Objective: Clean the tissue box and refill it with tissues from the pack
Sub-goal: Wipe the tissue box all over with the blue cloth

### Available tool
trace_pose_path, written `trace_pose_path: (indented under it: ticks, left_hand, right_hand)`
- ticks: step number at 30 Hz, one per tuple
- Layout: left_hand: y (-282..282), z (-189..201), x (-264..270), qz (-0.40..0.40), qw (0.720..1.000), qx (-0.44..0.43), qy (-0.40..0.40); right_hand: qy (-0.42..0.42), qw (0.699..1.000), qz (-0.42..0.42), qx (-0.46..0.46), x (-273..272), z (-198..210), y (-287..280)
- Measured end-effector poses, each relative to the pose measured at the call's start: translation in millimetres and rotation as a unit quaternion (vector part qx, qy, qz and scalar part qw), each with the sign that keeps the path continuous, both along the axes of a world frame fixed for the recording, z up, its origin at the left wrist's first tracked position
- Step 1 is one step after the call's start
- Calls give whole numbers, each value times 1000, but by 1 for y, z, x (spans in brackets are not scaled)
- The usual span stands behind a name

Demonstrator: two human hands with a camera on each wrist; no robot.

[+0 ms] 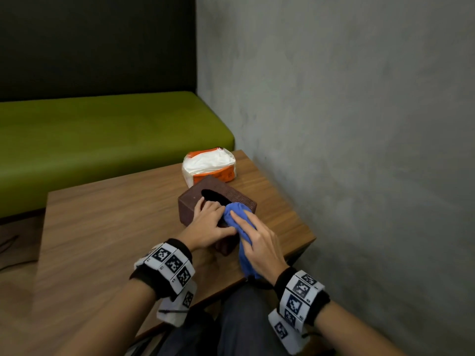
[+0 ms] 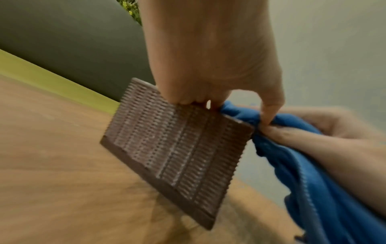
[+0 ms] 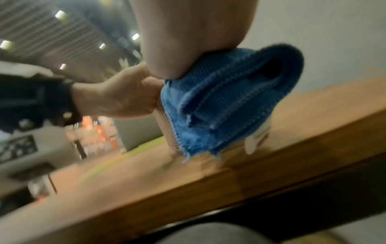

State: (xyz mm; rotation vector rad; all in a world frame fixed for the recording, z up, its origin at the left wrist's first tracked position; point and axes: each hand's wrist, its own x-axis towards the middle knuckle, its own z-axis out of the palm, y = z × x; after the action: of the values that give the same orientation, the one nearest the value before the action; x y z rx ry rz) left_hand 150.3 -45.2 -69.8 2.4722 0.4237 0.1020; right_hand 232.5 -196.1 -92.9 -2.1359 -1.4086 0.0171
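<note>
Wrist bands with printed markers, one on each forearm, sit lowest in the head view. Item: right hand [image 1: 257,242], fingers laid nearly straight over a blue microfibre cloth [image 1: 240,227], pressing it against the near right part of the tissue box; the cloth's tail hangs down toward the bench [image 1: 102,227] edge. Item: left hand [image 1: 210,227], grip closed on the box, fingers curled over its top at the near end, thumb pointing toward the cloth. Item: brown woven-texture tissue box [image 1: 218,195], standing on the bench, slot empty and dark, long axis running from about 7 o'clock to 1 o'clock as seen from the head camera. Item: opened orange-and-white tissue pack [image 1: 209,167], just beyond the box at 12 o'clock, close to its far end; contact cannot be judged. Relation governing the next stroke, by judgement: the uncleaned length of the lid lies away from the cloth toward 1 o'clock, so the right hand, nearer that side, would sweep along the long axis while the left steadies. Refilling not yet begun.
</note>
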Motion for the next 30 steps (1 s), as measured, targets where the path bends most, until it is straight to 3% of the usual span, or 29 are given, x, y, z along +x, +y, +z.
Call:
trace_pose_path:
  ticks: [2,5,12,16,19,22,25,30]
  left_hand:
    - [4,-2,-1,-9,999,28,-28]
    - [2,-6,-3,-20,998,48,-42]
    - [10,1,1,7,998,24,-51]
    - [9,0,1,-2,999,23,-44]
    - [11,-2,1,-2,998,21,-61]
    - [16,-1,-1,-7,998,5,-55]
    - [15,2,-1,-6,999,11,-46]
    - [14,5,1,-1,999,15,-34]
  right_hand:
    - [-34,999,8,-34,13,2,-2]
    - [-14,999,-41,-29,37,11,8]
    - [-19,998,42,-32,13,9,-13]
    - [-17,999,-3,-42,29,21,8]
    - [17,998,-54,-38,13,23,27]
    - [14,999,-20,-44,-8,15,19]
    - [-13,999,3,-53,8,18,6]
    - [1,996,-70,-59,18,21,31]
